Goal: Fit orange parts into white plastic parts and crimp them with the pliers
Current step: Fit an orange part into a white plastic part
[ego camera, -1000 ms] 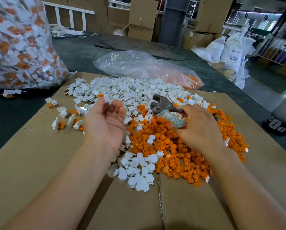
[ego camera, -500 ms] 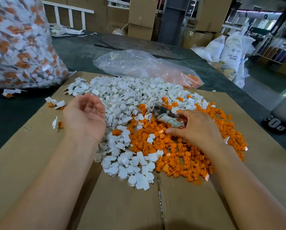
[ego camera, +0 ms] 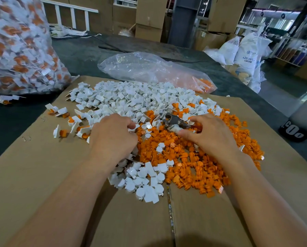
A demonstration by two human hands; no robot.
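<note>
A heap of white plastic parts (ego camera: 131, 98) and a heap of orange parts (ego camera: 190, 163) lie mixed on a flat sheet of cardboard (ego camera: 42, 175). My left hand (ego camera: 113, 138) is palm down where the two heaps meet. Its thumb and fingertips pinch a white part (ego camera: 133, 128). My right hand (ego camera: 211, 134) lies low on the orange heap and holds the handles of the metal pliers (ego camera: 174, 121). The jaws point left and rest on the parts. Several fitted white-and-orange pieces (ego camera: 76, 123) lie loose to the left of my left hand.
A big clear sack of fitted pieces (ego camera: 21, 50) stands at the far left on the dark table (ego camera: 81, 56). A crumpled clear bag (ego camera: 149, 70) with a few orange parts lies behind the heaps. Cartons and white sacks (ego camera: 247, 50) stand beyond the table.
My left hand swung out to the left, turned palm down and came back onto the heap. My right hand lowered the pliers from above the heap onto the parts.
</note>
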